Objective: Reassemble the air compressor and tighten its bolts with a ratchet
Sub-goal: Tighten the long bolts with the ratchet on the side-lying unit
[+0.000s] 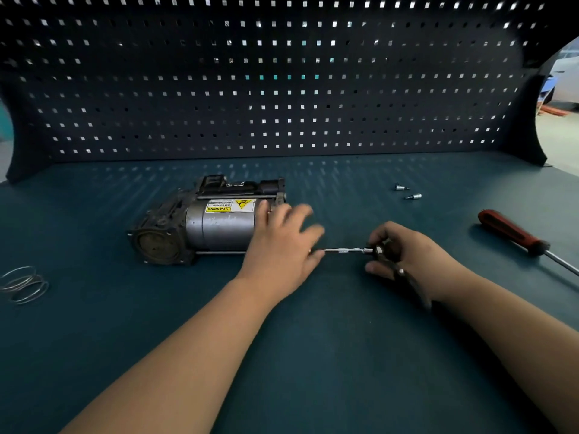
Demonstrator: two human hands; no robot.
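The left forearm (194, 355) and right forearm (517, 324) came in low over the bench (313, 386), nearest of all. Past them, the right hand (407, 255) had its fingers curled tight round the head of the ratchet (402, 275), whose dark handle trailed back under the wrist, probably so the thumb could steady the drive. From that grip the extension bar (344, 251) ran out level to the left, and its tip was hidden at the edge of the left hand (282, 245). That hand lay blurred with fingers spread and fairly straight, seemingly bracing the body and guiding the tip; whether it pinched the bar could not be told. Just beyond and left of the grip, the air compressor (213, 227) lay on its side, warning label (230, 205) up, a long through bolt (219, 252) along its near flank in line with the bar. Right of the grip lay a red-handled screwdriver (510, 231); farther back two socket bits (407, 192); far to the left a wire coil (23, 285). The pegboard (282, 89) closed the back.
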